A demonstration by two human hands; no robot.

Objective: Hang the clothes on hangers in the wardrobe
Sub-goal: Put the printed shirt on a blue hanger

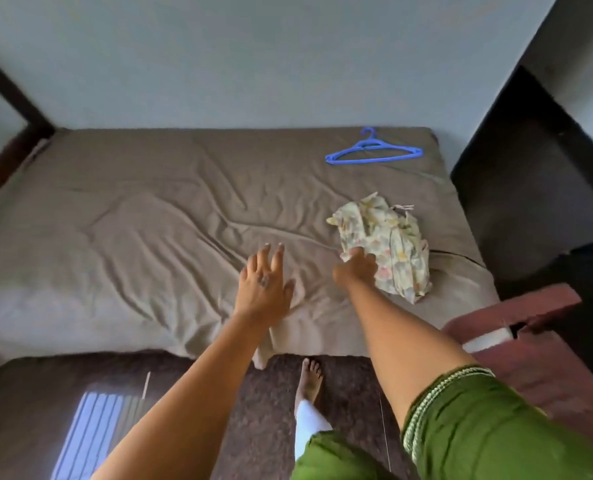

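The garment [387, 242] lies crumpled on the bed [132, 220], near its right edge, with 1 hanger [371, 154] beyond it. It looks light, soft and limp, so gather a bunch near the collar. The right hand [355, 268] pinches its near edge; the left hand [264, 289] hovers spread, holding nothing.

Right hand [355, 268] grip on floral garment [388, 244] hidden beneath knuckles.

Blue hanger [374, 154] glossy plastic; floral garment [392, 244] thin crumpled cloth; bedsheet [132, 220] matt, wrinkled.

Open bed sheet [132, 220] left of garment [388, 244], hanger [371, 152] well beyond, dark cabinet [530, 188] blocking right
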